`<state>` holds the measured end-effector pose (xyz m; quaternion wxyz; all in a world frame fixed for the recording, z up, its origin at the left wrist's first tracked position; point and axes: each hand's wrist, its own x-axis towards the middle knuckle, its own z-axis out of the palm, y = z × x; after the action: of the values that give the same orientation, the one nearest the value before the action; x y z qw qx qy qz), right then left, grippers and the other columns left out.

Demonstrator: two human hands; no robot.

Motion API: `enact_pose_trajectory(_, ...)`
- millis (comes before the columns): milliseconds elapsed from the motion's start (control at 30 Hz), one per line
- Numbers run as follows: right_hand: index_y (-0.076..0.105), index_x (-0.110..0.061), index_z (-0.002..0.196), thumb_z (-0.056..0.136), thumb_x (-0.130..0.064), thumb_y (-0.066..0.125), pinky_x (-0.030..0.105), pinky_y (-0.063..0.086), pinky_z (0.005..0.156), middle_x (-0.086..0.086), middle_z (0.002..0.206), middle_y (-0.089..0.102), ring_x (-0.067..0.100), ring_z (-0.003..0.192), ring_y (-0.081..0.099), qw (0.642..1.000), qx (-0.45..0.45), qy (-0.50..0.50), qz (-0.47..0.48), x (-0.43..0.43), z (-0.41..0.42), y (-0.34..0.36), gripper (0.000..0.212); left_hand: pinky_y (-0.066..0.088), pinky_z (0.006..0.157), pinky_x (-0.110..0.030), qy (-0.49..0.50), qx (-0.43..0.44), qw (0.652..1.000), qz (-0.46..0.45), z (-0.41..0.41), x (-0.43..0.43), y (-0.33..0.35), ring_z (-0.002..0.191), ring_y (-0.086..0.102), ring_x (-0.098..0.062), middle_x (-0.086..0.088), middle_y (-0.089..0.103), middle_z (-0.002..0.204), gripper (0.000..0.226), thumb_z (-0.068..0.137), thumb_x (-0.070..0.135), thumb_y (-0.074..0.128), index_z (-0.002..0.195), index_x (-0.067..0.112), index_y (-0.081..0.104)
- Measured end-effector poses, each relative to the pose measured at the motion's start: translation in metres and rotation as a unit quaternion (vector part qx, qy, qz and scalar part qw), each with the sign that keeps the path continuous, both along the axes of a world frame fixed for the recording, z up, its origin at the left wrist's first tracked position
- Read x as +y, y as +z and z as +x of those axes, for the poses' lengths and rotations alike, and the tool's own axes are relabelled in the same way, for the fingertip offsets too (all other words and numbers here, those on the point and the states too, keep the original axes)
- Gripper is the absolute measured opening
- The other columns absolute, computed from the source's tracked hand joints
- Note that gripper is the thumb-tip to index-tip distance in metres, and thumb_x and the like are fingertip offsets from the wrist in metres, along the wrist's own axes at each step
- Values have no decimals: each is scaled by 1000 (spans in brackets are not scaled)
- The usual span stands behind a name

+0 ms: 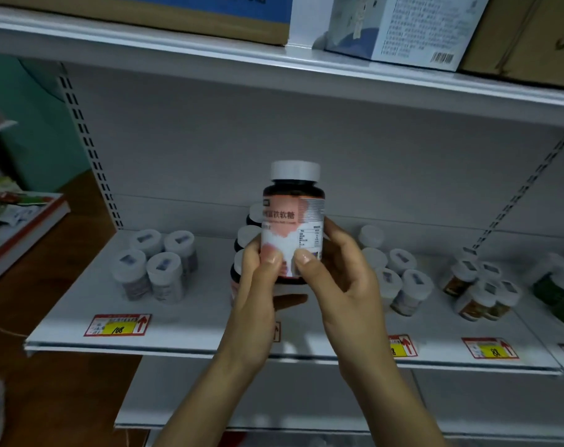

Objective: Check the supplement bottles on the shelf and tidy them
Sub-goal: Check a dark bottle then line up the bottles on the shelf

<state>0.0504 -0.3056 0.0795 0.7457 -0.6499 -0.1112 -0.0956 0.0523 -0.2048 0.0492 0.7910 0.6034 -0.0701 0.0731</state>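
Note:
I hold a dark supplement bottle [293, 217] with a white cap and a pink-and-white label upright above the white shelf [193, 330]. My left hand [255, 295] grips its lower left side, thumb on the label. My right hand [342, 279] grips its lower right side, thumb on the front. Behind the held bottle stand three like bottles [247, 235] in a row, partly hidden. A cluster of grey-labelled bottles [156, 264] stands at the left of the shelf.
White-capped bottles [400, 279] stand right of my hands, then orange-labelled ones [480, 291] and green ones [558, 291]. Yellow price tags [119, 324] line the shelf front. Boxes [403, 27] sit on the upper shelf. A side rack with packets [6, 208] is at the left.

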Motion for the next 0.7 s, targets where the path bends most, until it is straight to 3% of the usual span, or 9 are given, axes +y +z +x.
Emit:
enact_pose_trajectory(133,58,-22,123,84,-25,66,17,52,79,-7,108,72,7,99,68,1000,0,23,9,3,1,0,39,53,82,-22,35,-48,998,27,-4,1,9,103,66,-11,9,67,113,43,88,42,51,128,27,49)
enact_pose_trajectory(267,61,-14,121,83,-31,58,31,56,87,4,109,72,19,102,69,996,39,45,60,-2,3,1,42,50,84,-17,93,-90,988,89,-7,4,10,108,62,-4,17,63,118,47,83,54,53,127,37,50)
enact_pose_trajectory(367,62,-10,119,83,-31,55,36,55,90,10,110,71,24,104,68,990,63,68,108,-4,5,3,42,49,86,-14,85,-50,993,62,-7,6,13,111,61,-1,13,63,123,45,91,52,52,131,32,52)
enact_pose_trajectory(533,60,-20,121,83,-37,53,28,52,85,1,110,71,15,105,66,995,64,28,72,-1,5,-5,43,51,96,-29,-42,50,997,-49,-6,8,13,110,65,-16,-3,71,113,50,83,53,50,116,20,69)
enact_pose_trajectory(600,62,-21,118,87,-38,56,22,52,84,-2,109,72,10,103,66,997,55,13,56,-1,5,-5,37,55,86,-28,-30,60,993,-99,-7,6,13,104,68,-21,-7,73,106,42,81,47,63,109,19,72)
enact_pose_trajectory(700,61,-19,118,91,-16,59,15,51,79,-9,108,71,2,99,66,997,33,-17,71,-3,2,-3,27,55,79,-24,47,27,991,-121,-6,1,12,100,70,-20,-5,74,104,41,79,30,71,116,15,64)
